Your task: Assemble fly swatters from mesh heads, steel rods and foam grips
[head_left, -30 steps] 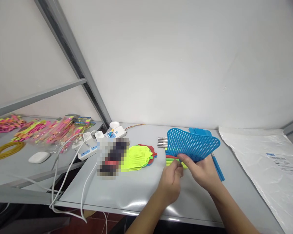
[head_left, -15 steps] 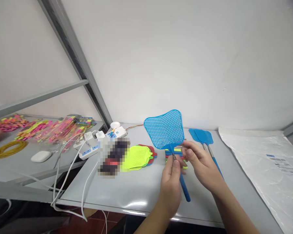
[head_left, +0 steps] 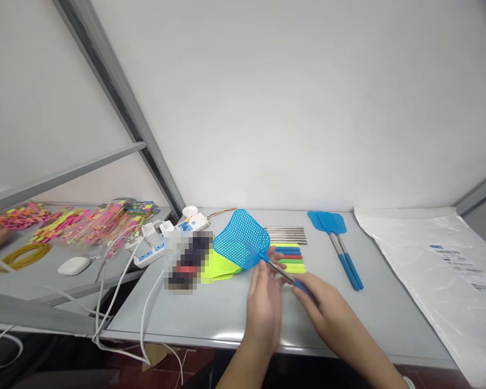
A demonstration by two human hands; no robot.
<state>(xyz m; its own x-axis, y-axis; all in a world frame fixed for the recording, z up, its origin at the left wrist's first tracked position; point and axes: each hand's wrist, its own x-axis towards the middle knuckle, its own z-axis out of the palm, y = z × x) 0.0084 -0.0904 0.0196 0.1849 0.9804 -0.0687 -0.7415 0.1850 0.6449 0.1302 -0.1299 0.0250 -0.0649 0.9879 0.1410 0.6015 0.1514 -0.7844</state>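
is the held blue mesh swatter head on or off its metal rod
On: no gap shows between the blue mesh swatter head and silver metal rod; tightness unclear.

— Where is this camera set?
— On the person's head. It looks forward and down, over the worktop [head_left: 186, 316], to the pale wall [head_left: 259, 102] behind.
— How near is it?
— Quite near: the left hand [head_left: 264, 305] and the right hand [head_left: 323, 299] are seen below its centre.
— And how wide?
— Rather wide: a grey metal post [head_left: 111, 92] shows at left, a white plastic package [head_left: 417, 294] lies at right.
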